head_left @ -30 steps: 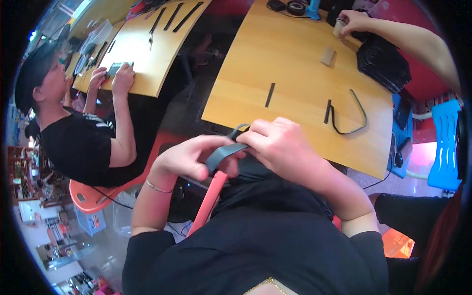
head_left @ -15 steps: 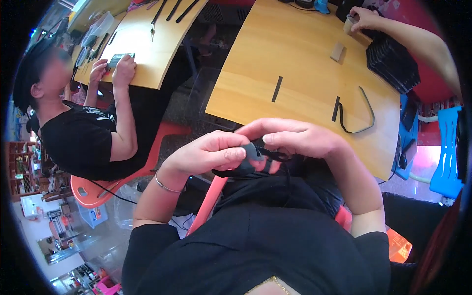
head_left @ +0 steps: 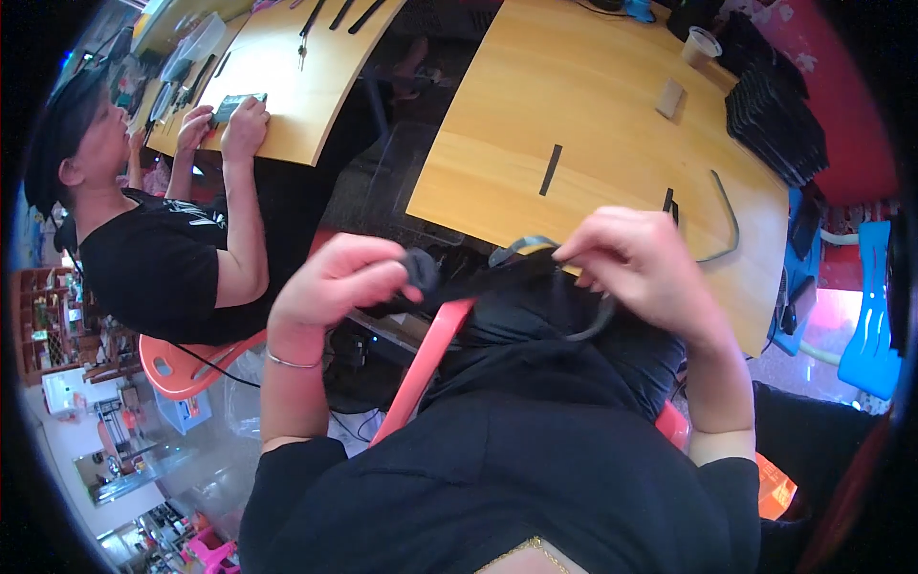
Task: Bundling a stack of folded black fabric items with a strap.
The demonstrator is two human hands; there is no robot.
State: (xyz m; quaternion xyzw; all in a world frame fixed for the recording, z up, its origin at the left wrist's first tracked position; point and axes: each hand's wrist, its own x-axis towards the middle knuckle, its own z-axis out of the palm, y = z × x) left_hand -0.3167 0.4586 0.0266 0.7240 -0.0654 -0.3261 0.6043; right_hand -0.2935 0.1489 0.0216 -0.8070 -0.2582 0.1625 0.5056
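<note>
The two hands are now spread apart, where they were close together a moment ago. A small, dark grey, bent piece of strap is pinched by the left hand. A long, thin, grey, bendy strap is pinched by the right hand and is held in loops, near the light brown wooden table. The strap seems to be opened out more. Whether both are joined cannot be told.
</note>
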